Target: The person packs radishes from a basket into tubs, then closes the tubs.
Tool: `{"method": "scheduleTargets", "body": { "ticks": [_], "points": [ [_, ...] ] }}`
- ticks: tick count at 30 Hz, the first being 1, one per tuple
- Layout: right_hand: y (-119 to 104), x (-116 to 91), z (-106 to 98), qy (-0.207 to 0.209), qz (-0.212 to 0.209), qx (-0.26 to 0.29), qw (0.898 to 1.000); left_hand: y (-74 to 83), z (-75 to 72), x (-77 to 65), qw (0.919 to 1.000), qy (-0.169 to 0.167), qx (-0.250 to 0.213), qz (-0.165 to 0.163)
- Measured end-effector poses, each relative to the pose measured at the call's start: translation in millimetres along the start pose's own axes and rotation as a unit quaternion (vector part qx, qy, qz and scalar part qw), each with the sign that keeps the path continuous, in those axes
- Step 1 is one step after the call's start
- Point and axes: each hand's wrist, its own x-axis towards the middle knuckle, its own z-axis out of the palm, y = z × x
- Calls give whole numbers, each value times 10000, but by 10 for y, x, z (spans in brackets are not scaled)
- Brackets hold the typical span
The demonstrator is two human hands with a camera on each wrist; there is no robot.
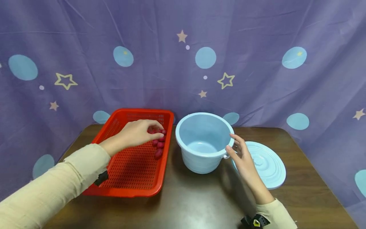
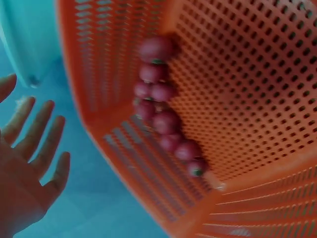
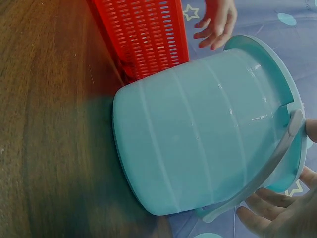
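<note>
A red plastic basket (image 1: 130, 192) on the table has several small round red radish-like pieces (image 2: 166, 120), some with green tips, along one side. My left hand (image 1: 140, 132) reaches over them from above, fingers bent downward. In the left wrist view that hand (image 2: 29, 163) shows its fingers spread with nothing in them. Beside the basket stands an upright light-blue bucket (image 1: 200, 162), its inside bare. My right hand (image 1: 243, 156) touches the bucket's rim with thumb and index fingertips. Its other fingers extend near the handle (image 3: 257, 183), which hangs down the bucket's side.
A light-blue round lid (image 1: 268, 168) lies on the wooden table (image 1: 200, 203), right of the bucket and partly behind my right hand. A purple curtain (image 1: 160, 63) with stars and dots hangs right behind the table. Dark wrist devices (image 1: 254, 221) sit at both cuffs.
</note>
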Motion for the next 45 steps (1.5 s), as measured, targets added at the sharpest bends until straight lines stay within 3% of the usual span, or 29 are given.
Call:
{"method": "scheduleTargets", "body": {
  "ticks": [5,9,15,19,26,30,37,45],
  "points": [
    [9,-7,7,-68,-5,-121,9999,-227,148,67,9992,-370,-30,-158],
    [4,1,-3,-99,-41,-205,9997,-385,274,88,9960,-879,-88,154],
    [-4,13,-27,-122,12,-268,9996,-528,419,119,9866,-1354,-660,625],
    [-8,13,-37,-125,14,-362,9993,-550,514,117,9848,-1440,-687,681],
    [-7,15,-37,-193,-23,-366,9991,-549,659,115,9879,-1416,189,612],
    [-8,11,-33,-192,-9,-381,9991,-538,696,126,9878,-1399,426,536],
    [-22,4,-37,-190,38,-451,9988,-521,752,156,9882,-1480,317,240],
    [-19,7,-25,-173,9,-437,9989,-563,737,193,9880,-1521,94,252]
  ]
}}
